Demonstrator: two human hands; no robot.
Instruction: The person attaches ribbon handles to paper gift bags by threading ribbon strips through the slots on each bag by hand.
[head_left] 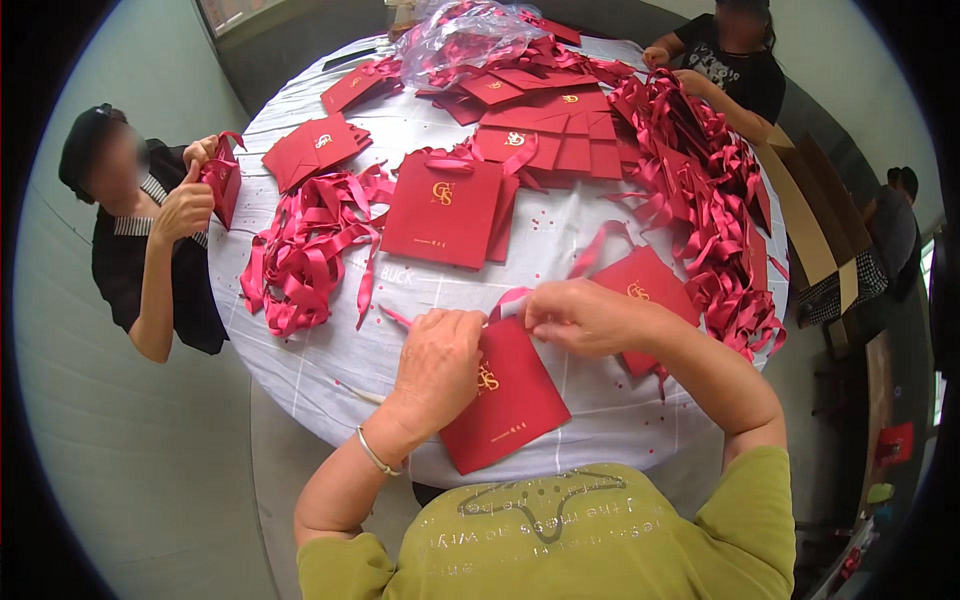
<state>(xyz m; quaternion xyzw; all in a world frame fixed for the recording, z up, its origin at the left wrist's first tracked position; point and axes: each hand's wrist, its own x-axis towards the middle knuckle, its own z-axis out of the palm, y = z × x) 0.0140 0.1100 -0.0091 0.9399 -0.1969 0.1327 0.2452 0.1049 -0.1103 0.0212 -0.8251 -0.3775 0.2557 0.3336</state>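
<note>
A flat red paper gift bag (515,400) with a gold emblem lies at the near edge of the round table (330,370). My left hand (440,362) presses on its top left corner. My right hand (578,315) pinches a red ribbon (507,300) at the bag's top edge. Another red bag (645,290) lies just behind my right hand.
A larger red bag (443,208) and a heap of red ribbons (305,250) lie mid-table. More ribbons (715,210) pile up at the right, stacked bags (545,115) and a clear plastic sack (465,35) at the back. A person on the left holds a red bag (222,180); another person sits at the far right.
</note>
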